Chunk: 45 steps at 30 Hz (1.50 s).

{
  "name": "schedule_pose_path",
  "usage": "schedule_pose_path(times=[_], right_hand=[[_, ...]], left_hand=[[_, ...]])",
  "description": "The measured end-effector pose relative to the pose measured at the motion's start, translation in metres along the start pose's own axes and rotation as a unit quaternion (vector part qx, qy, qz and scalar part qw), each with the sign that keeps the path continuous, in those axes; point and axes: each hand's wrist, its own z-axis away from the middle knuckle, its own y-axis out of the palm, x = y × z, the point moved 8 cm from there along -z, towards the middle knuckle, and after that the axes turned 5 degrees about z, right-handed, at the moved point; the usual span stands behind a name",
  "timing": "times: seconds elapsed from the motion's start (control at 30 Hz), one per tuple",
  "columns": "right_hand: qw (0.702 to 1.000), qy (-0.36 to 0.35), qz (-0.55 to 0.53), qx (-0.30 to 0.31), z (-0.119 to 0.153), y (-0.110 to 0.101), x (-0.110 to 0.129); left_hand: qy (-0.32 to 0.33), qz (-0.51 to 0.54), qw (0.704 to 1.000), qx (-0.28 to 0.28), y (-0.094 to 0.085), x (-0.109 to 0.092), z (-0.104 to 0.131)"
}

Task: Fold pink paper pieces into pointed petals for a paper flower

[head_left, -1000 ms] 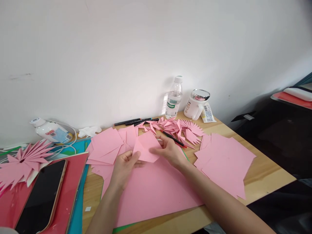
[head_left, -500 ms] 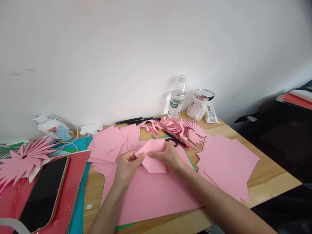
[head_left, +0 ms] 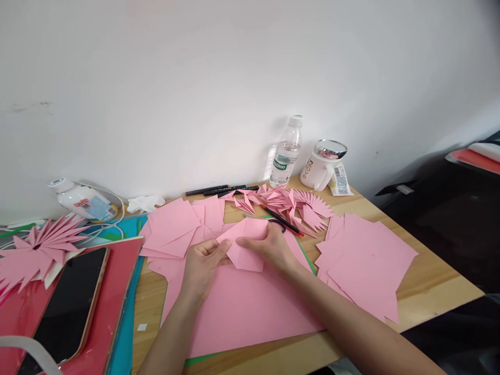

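Observation:
Between my two hands is a partly folded pink sheet of paper, raised a little over a large pink sheet on the table. My left hand pinches its left corner between thumb and fingers. On the right side, my right hand grips the paper with the thumb on the near face and the fingers mostly hidden behind. Just behind the right hand, a dark scissor handle and a black pen with a red end lie on the paper.
Pink squares lie to the left, more pink sheets to the right. Folded pink pieces sit behind, near a water bottle and a white mug. A phone rests on a red folder at left.
The folded paper has tilted and its near edge has risen slightly, with both hands still holding it. The view has shifted a little.

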Motion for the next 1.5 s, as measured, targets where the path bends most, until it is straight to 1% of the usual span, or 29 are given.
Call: schedule_pose_path(times=[0.13,0.23,0.33,0.57,0.7,0.8,0.9,0.97,1.03,1.2,1.37,1.5], right_hand=[[1.0,-0.007,0.012,-0.004,-0.001,-0.001,0.0],[1.0,-0.015,0.022,-0.005,-0.001,-0.003,0.001],[0.999,-0.025,0.031,0.002,-0.002,-0.003,0.004],[0.998,-0.043,0.047,-0.001,-0.002,-0.004,0.006],[0.996,-0.049,0.068,-0.031,-0.001,-0.007,0.01],[0.993,-0.06,0.079,-0.06,0.003,-0.01,0.014],[0.985,-0.106,0.096,-0.095,0.007,-0.013,0.022],[0.979,-0.139,0.109,-0.097,0.009,-0.012,0.026],[0.978,-0.151,0.113,-0.091,0.009,-0.01,0.026],[0.983,-0.133,0.101,-0.077,0.007,-0.008,0.022],[0.979,-0.138,0.116,-0.091,0.008,-0.011,0.027],[0.987,-0.096,0.111,-0.068,0.005,-0.01,0.021]], left_hand=[[0.022,0.003,0.999,0.031,0.001,-0.004,0.0],[0.02,0.001,0.998,0.058,0.003,-0.005,0.0],[0.015,0.002,0.998,0.068,0.002,-0.005,0.0],[-0.001,0.012,0.999,0.045,-0.004,-0.002,-0.002],[-0.001,0.024,0.999,0.035,-0.004,-0.005,-0.003],[0.0,0.055,0.998,0.02,-0.005,-0.006,-0.004],[-0.005,0.078,0.997,-0.012,-0.01,-0.006,-0.003],[-0.01,0.082,0.996,-0.021,-0.011,-0.005,-0.003],[-0.009,0.083,0.996,-0.019,-0.01,-0.005,-0.003],[-0.001,0.08,0.997,-0.003,-0.01,-0.006,-0.004],[-0.001,0.085,0.996,0.042,-0.005,-0.005,-0.003],[-0.003,0.084,0.995,0.056,-0.005,-0.006,-0.003]])
